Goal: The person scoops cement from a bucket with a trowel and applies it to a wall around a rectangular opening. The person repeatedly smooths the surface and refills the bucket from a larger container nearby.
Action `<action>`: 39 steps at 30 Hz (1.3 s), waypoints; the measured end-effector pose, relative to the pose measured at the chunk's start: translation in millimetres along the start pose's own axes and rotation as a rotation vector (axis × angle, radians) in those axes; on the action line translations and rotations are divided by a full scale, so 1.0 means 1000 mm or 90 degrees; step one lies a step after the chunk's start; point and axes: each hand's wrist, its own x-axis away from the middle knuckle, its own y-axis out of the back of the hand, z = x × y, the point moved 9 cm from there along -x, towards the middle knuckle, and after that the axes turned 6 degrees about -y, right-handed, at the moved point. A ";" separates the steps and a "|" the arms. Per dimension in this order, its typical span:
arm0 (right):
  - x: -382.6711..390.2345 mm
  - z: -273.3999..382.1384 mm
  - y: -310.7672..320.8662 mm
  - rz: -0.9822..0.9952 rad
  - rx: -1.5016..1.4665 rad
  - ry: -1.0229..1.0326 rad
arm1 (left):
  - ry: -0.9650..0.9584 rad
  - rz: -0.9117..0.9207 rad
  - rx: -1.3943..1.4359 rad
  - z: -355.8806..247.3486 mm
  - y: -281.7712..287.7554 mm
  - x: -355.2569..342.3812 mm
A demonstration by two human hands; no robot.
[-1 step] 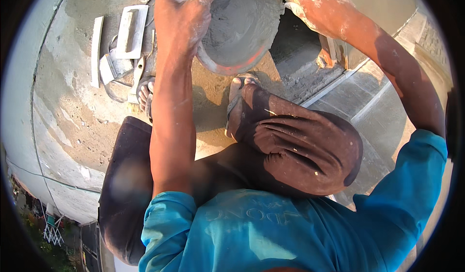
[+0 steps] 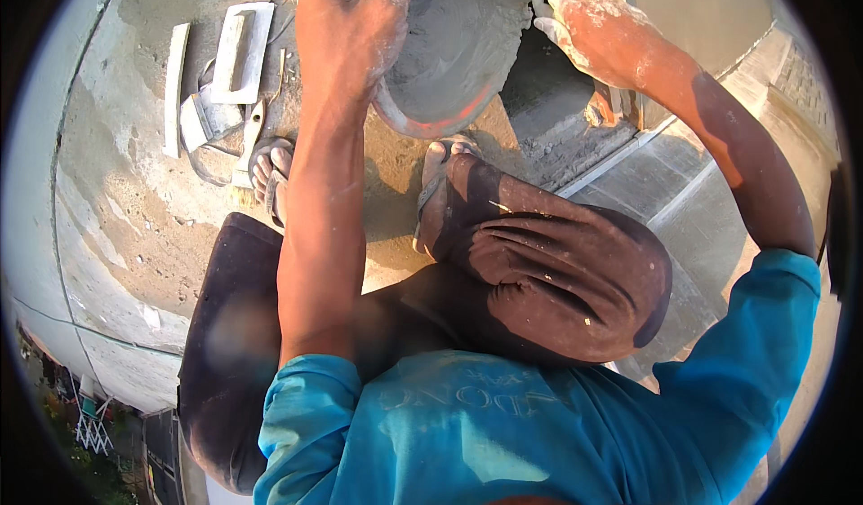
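A round basin (image 2: 422,126) of wet grey mortar is at the top middle, just beyond my feet; an orange-red patch shows on its near rim. My left hand (image 2: 352,33) is closed at the basin's left side, with a smooth white thing between thumb and fingers. The frame's upper edge cuts that thing off, so its kind is hidden. My right hand (image 2: 600,39) has thumb and fingers bent at the basin's right rim, where mortar is caked. Those fingers appear to pinch the rim. Pale mortar smears both hands.
To the left lie a white plastering float (image 2: 243,53), a pale curved strip (image 2: 176,92), a scraper-like blade (image 2: 212,117) and a paintbrush (image 2: 248,159). A wooden post (image 2: 620,101) and a dark recess (image 2: 544,69) are on the right. My sandalled feet flank the basin's near side.
My left hand has shifted slightly to the right. The right hand has moved a little lower, still at the rim. The tools on the floor appear slightly higher in view.
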 end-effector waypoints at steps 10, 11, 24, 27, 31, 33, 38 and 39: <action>0.071 0.071 -0.096 0.589 -1.148 -0.280 | -0.053 -0.032 -0.007 0.000 -0.004 -0.001; 0.069 0.078 -0.085 0.633 -1.184 -0.274 | -0.049 -0.084 0.006 0.010 0.006 -0.001; 0.035 0.040 0.030 -0.100 -0.229 0.056 | 0.026 -0.104 0.045 0.038 0.024 0.001; 0.016 0.064 -0.008 -0.017 -0.085 0.017 | -0.017 -0.050 0.079 0.032 0.013 -0.010; 0.054 0.097 -0.033 -0.096 0.014 0.137 | 0.019 -0.076 0.002 0.029 0.004 -0.005; 0.066 0.083 0.013 -0.131 0.009 0.161 | 0.006 -0.081 0.021 0.028 0.012 -0.008; 0.060 0.026 0.057 -0.279 0.234 0.029 | -0.012 -0.064 0.020 0.018 -0.015 -0.007; 0.042 0.024 0.049 -0.216 0.231 0.048 | -0.004 -0.075 -0.031 0.019 -0.009 -0.002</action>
